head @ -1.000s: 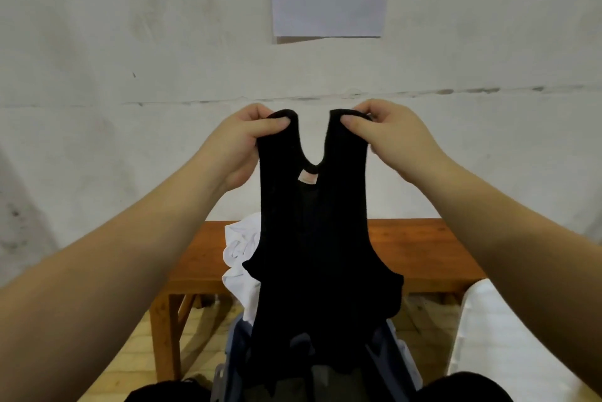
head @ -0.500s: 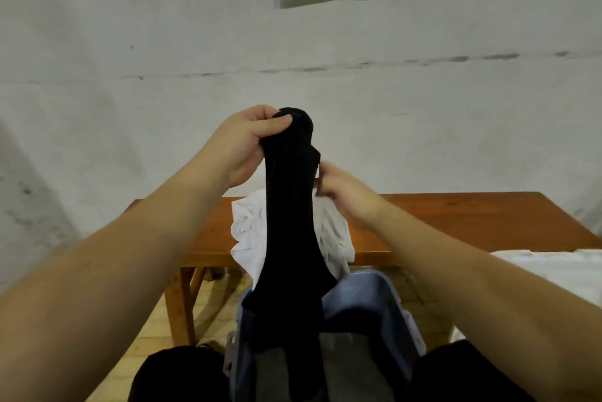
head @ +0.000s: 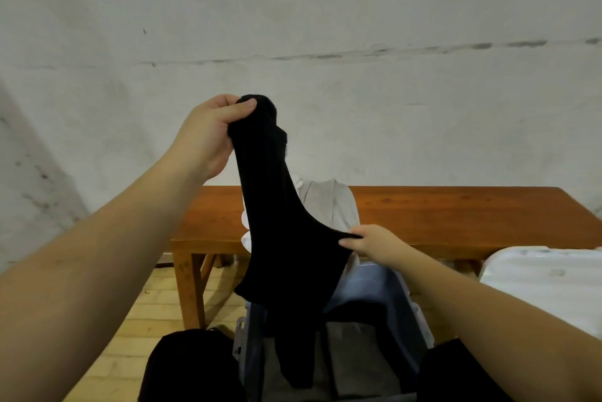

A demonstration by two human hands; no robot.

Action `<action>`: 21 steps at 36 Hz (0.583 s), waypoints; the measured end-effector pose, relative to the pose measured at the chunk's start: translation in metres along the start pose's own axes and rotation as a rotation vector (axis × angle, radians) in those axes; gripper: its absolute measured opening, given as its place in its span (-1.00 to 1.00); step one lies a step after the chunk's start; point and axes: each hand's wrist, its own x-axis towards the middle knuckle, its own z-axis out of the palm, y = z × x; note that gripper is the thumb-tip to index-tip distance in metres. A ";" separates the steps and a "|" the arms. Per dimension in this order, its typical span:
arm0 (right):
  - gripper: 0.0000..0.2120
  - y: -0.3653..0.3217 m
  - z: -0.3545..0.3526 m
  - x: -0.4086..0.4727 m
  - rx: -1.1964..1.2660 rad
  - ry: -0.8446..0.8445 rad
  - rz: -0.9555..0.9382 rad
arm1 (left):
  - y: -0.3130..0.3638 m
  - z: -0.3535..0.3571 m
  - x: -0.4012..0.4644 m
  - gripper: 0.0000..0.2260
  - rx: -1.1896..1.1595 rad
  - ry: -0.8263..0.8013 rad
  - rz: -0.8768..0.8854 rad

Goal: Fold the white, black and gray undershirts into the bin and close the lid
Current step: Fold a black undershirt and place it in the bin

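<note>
Two hands: my left hand [head: 208, 138] grips both straps bunched together; my right hand [head: 371, 243] pinches the side edge.
Black undershirt [head: 277, 239]: hangs over the open bin [head: 374, 291] — halved lengthwise.
Advice: I'd pull taut, fold again, then lower it.

The black undershirt [head: 286, 239] hangs over the mouth of the blue bin [head: 374, 291], its lower end trailing down inside, so the straight way in from above is curtained. The left hand [head: 211, 138] grips its top and the right hand [head: 371, 243] pinches its side edge, and both forearms flank the bin. A gray garment [head: 355, 366] covers the bin floor. Behind, pale clothes [head: 329, 206] heaped on the wooden bench [head: 456, 216] crowd the bin's far rim. The white lid [head: 547, 284] lies at right. The bench's right half offers open surface.
</note>
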 end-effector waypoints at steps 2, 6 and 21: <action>-0.86 0.003 -0.010 -0.002 0.071 0.076 -0.007 | -0.006 -0.007 0.001 -0.88 0.025 0.053 -0.016; -0.91 -0.018 -0.028 -0.012 0.210 0.102 -0.133 | -0.020 -0.007 0.004 -0.90 -0.017 0.123 -0.075; -0.88 -0.094 -0.011 -0.011 0.607 0.076 -0.194 | -0.049 0.063 0.002 -0.79 -0.296 0.031 -0.219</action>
